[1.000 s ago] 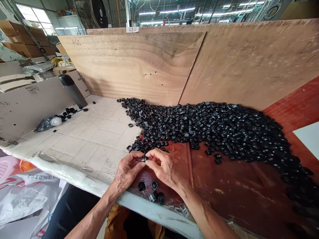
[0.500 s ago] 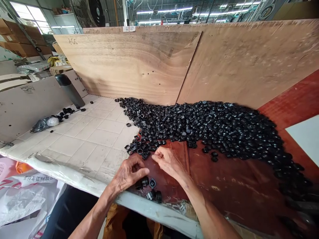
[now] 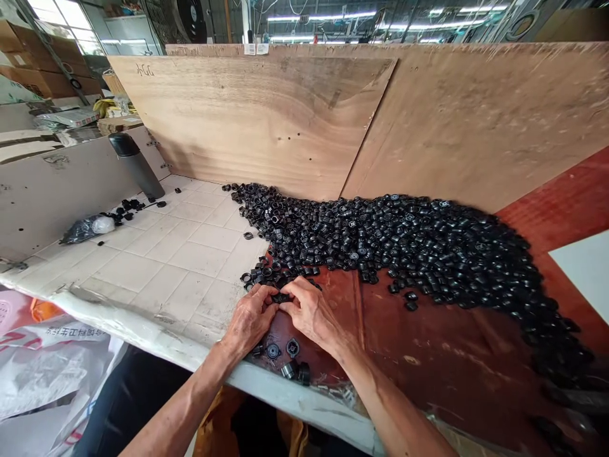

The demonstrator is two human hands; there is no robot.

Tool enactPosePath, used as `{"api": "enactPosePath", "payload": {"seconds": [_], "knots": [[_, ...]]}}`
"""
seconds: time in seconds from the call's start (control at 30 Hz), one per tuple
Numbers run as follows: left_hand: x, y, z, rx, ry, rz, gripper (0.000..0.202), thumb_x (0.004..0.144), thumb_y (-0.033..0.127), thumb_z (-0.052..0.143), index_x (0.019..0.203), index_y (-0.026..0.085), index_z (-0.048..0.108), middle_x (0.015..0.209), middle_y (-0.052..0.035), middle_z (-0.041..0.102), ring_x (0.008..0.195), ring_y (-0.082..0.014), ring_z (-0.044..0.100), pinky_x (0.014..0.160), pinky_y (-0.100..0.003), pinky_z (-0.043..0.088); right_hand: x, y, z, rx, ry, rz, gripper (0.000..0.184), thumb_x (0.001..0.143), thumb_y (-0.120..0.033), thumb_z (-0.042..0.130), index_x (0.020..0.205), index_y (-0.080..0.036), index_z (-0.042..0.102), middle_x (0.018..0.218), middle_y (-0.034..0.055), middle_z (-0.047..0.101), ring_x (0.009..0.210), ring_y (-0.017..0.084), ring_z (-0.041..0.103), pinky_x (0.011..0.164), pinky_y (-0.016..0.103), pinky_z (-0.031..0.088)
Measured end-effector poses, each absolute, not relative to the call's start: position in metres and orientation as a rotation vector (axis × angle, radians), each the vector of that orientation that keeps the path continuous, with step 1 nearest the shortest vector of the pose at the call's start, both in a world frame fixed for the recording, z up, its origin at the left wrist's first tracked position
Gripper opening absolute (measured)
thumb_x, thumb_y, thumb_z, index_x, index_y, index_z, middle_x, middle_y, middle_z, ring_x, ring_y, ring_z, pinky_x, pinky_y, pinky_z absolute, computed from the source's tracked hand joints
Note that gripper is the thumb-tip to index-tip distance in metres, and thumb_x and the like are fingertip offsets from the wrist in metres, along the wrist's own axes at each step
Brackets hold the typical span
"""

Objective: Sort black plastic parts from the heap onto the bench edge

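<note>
Black part (image 3: 281, 298) between left hand (image 3: 251, 318) and right hand (image 3: 310, 312), plywood (image 3: 247, 114) lettered "GG" (image 3: 146, 70)

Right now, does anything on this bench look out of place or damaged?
A few small things. One black ring sits on the pale tiles, just off the pile; pale scraps lie beside the right forearm; the edge covering looks wrinkled and scuffed. The grey bottle appears tilted, possibly lens distortion.
</note>
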State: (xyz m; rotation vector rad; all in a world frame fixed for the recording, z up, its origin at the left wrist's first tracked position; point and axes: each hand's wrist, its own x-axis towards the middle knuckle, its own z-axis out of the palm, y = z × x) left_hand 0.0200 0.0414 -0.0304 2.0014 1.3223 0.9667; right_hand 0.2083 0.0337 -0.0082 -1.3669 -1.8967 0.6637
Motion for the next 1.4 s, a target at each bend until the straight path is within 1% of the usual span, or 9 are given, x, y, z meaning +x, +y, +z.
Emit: {"api": "enactPosePath", "payload": {"seconds": [0.13, 0.23, 0.4, 0.6, 0.73, 0.83, 0.97, 1.1, 1.4], "knots": [[0.020, 0.042, -0.029, 1.993, 1.335, 0.947, 0.026, 0.088, 0.016, 0.070, 0.112, 0.025, 0.075, 0.085, 0.0005, 0.064, 0.070, -0.0168, 0.061, 0.067, -0.030, 0.050, 0.219, 0.035, -0.001, -1.484, -1.739, 0.744, 0.016, 0.078, -0.007, 0.069, 0.082, -0.021, 0.062, 0.074, -0.0023, 0.065, 0.065, 0.016, 0.061, 0.062, 0.025, 0.045], [0.022, 0.040, -0.027, 2.020, 1.344, 0.941, 0.019, 0.089, 0.017, 0.070, 0.104, 0.026, 0.077, 0.093, -0.0012, 0.066, 0.075, -0.0175, 0.064, 0.071, -0.031, 0.052, 0.221, 0.033, 0.005, -1.540, -1.770, 0.811, 0.017, 0.075, -0.006, 0.070, 0.081, -0.021, 0.062, 0.066, -0.0045, 0.063, 0.060, 0.015, 0.059, 0.058, 0.024, 0.040], [0.023, 0.037, -0.024, 2.068, 1.269, 1.000, 0.012, 0.090, 0.017, 0.066, 0.092, 0.025, 0.075, 0.102, -0.0037, 0.070, 0.093, -0.0206, 0.070, 0.084, -0.033, 0.055, 0.215, 0.031, 0.006, -1.498, -1.822, 0.844, 0.018, 0.076, -0.005, 0.072, 0.085, -0.020, 0.066, 0.076, -0.0009, 0.069, 0.069, 0.017, 0.065, 0.064, 0.025, 0.044], [0.020, 0.038, -0.021, 1.758, 1.176, 1.073, 0.000, 0.085, 0.021, 0.071, 0.085, 0.021, 0.071, 0.103, -0.0056, 0.076, 0.086, -0.0197, 0.071, 0.076, -0.032, 0.055, 0.216, 0.034, 0.002, -1.419, -1.648, 0.925, 0.019, 0.074, -0.009, 0.075, 0.078, -0.021, 0.061, 0.071, -0.0041, 0.065, 0.065, 0.015, 0.062, 0.060, 0.024, 0.043], [0.019, 0.036, -0.013, 1.358, 1.049, 1.067, 0.021, 0.081, 0.029, 0.079, 0.099, 0.021, 0.070, 0.095, -0.0020, 0.073, 0.077, -0.0153, 0.067, 0.069, -0.027, 0.054, 0.215, 0.033, 0.004, -1.357, -1.617, 0.996, 0.019, 0.074, -0.017, 0.082, 0.084, -0.021, 0.066, 0.070, -0.0056, 0.065, 0.066, 0.014, 0.062, 0.061, 0.023, 0.045], [0.018, 0.035, -0.005, 1.226, 0.967, 1.023, 0.036, 0.079, 0.032, 0.082, 0.112, 0.021, 0.070, 0.094, -0.0016, 0.073, 0.082, -0.0157, 0.068, 0.074, -0.027, 0.055, 0.214, 0.032, 0.007, -1.289, -1.643, 0.981, 0.011, 0.081, -0.021, 0.081, 0.091, -0.020, 0.075, 0.084, -0.0003, 0.074, 0.076, 0.017, 0.069, 0.068, 0.026, 0.051], [0.016, 0.035, 0.000, 1.112, 0.947, 0.986, 0.036, 0.079, 0.033, 0.085, 0.108, 0.020, 0.068, 0.084, 0.0004, 0.071, 0.075, -0.0145, 0.068, 0.071, -0.026, 0.054, 0.214, 0.031, 0.012, -1.209, -1.673, 0.953, 0.016, 0.088, -0.019, 0.075, 0.103, -0.022, 0.082, 0.103, 0.0057, 0.078, 0.093, 0.020, 0.073, 0.083, 0.031, 0.057], [0.016, 0.036, -0.001, 1.118, 0.958, 1.074, 0.032, 0.075, 0.027, 0.087, 0.100, 0.020, 0.068, 0.081, 0.0022, 0.069, 0.073, -0.0128, 0.066, 0.069, -0.023, 0.053, 0.213, 0.029, 0.016, -1.175, -1.675, 0.949, 0.022, 0.087, -0.015, 0.069, 0.104, -0.021, 0.082, 0.106, 0.0073, 0.077, 0.092, 0.020, 0.073, 0.080, 0.030, 0.057], [0.019, 0.035, -0.003, 1.150, 0.948, 1.116, 0.029, 0.075, 0.024, 0.086, 0.096, 0.019, 0.068, 0.086, -0.0008, 0.074, 0.076, -0.0138, 0.069, 0.068, -0.023, 0.055, 0.210, 0.026, 0.024, -1.215, -1.571, 1.032, 0.007, 0.085, -0.022, 0.066, 0.090, -0.021, 0.071, 0.080, -0.0004, 0.070, 0.073, 0.016, 0.067, 0.067, 0.026, 0.051]]}}
